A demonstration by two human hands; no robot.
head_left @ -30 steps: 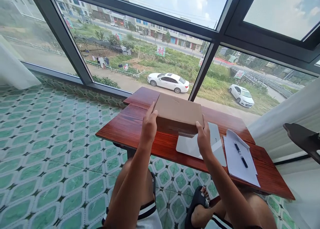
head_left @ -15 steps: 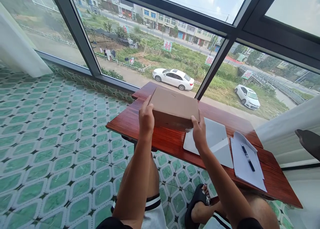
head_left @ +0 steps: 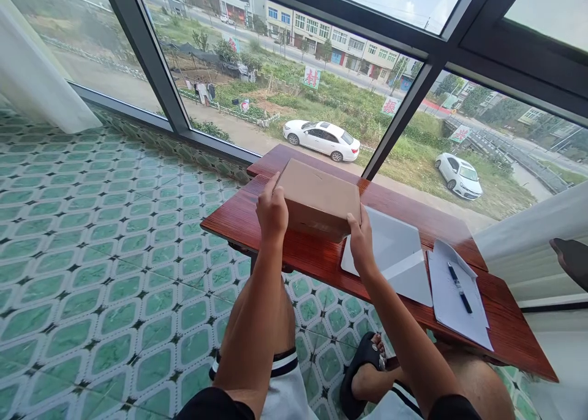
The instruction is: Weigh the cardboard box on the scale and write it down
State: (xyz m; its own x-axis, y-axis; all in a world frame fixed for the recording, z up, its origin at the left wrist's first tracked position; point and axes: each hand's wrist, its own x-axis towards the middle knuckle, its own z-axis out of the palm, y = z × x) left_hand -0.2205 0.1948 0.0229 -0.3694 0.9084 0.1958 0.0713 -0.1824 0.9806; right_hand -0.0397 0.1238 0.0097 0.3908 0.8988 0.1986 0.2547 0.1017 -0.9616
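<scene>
A brown cardboard box (head_left: 319,190), its lid closed, is held between my two hands over the left part of the reddish wooden table (head_left: 239,202). My left hand (head_left: 272,210) grips its left end, thumb near the top edge. At the right front corner, my right hand (head_left: 361,236) is closed on the box, with the thumb on the front side. Whether the underside touches the table is hard to tell. Just right of the box lies a flat silver-grey laptop-like panel (head_left: 395,255), partly behind my right hand and forearm.
Right of the panel lie white papers (head_left: 452,307) with a curled top sheet and a dark pen (head_left: 460,287) on them. Large dark-framed windows (head_left: 404,43) stand behind the table. White curtains (head_left: 41,65) hang at both sides. Green patterned tiles (head_left: 114,255) cover the floor.
The box and both hands have shifted slightly, with the right end drawn a little to the left and turned. The whole view has moved slightly. Both hands keep their hold.
</scene>
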